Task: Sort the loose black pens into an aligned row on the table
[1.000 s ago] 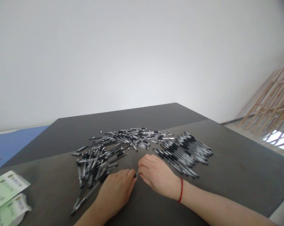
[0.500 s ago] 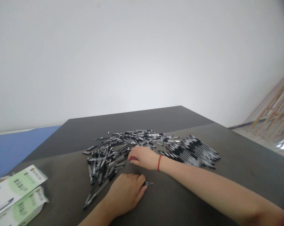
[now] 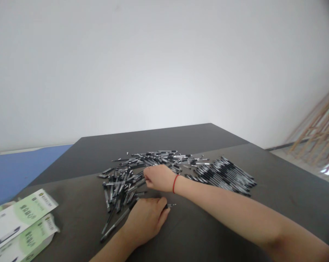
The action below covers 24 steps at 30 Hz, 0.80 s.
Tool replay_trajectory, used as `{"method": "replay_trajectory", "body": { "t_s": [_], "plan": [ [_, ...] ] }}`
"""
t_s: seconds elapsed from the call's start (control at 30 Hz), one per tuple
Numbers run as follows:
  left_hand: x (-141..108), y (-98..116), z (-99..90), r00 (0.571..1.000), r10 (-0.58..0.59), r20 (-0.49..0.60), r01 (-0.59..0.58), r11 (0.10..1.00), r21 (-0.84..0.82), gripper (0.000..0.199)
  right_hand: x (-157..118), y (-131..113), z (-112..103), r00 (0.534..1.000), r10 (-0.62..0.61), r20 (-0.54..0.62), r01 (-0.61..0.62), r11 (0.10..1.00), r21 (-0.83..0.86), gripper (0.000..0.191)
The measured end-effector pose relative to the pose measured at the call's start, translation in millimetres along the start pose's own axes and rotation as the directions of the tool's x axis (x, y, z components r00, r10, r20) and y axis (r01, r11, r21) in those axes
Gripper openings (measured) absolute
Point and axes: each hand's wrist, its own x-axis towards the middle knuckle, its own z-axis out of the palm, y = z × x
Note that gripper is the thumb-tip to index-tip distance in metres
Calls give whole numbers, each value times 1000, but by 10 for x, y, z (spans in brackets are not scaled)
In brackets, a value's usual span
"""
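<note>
Right hand [image 3: 159,178] has gone from the pen [image 3: 171,206] to the loose pile [image 3: 122,182], grip unclear; left hand [image 3: 148,218], near the pile, alone clasps the pen

The scattered pens [image 3: 123,182] mix black, clear grey and silver; the lined-up pens [image 3: 226,176] form dark and pale bands. The bracelet [image 3: 175,183] is plain red. The tabletop [image 3: 202,225] is two-toned — near-black behind, brownish grey in front. The boxes [image 3: 25,212] show white, light green and dark lettering — the wall [image 3: 164,72] pale grey, the far-left surface [image 3: 14,167] blue.
</note>
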Motion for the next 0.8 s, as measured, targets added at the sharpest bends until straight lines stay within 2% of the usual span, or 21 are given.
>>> {"method": "replay_trajectory", "body": {
  "t_s": [0.07,0.1,0.13,0.2,0.27,0.3,0.37,0.43,0.5,0.8],
  "plan": [
    [9,-32,8,998,-54,-30,53,998,-21,25,-201,82,-63,986,161,-52,-143,958,249,8],
    [14,-47,15,996,-76,-41,75,997,-26,25,-330,119,-79,972,231,-43,-194,891,411,8],
    [20,-59,23,995,-94,-47,92,995,-29,26,-469,149,-83,957,289,6,-240,782,575,7],
    [30,-76,42,991,-122,-52,121,992,-29,25,-750,180,-53,927,342,150,-308,473,825,5],
    [38,-82,60,989,-136,-53,135,991,-23,24,-984,171,6,912,345,222,-311,230,922,6],
    [40,-82,67,989,-137,-54,136,990,-21,24,-1070,157,38,905,351,240,-305,143,942,8],
    [41,-79,74,990,-133,-51,132,991,-18,23,-1172,122,93,896,370,244,-276,33,961,13],
    [38,-77,73,990,-133,-44,132,991,-21,23,-1194,91,131,892,388,232,-244,-19,970,16],
    [35,-77,71,990,-134,-36,133,991,-23,22,-1174,70,156,890,400,219,-227,-27,974,18],
    [46,-112,115,993,-110,-53,109,994,-15,21,-1153,36,193,899,396,189,-252,114,961,13]
  ]
}}
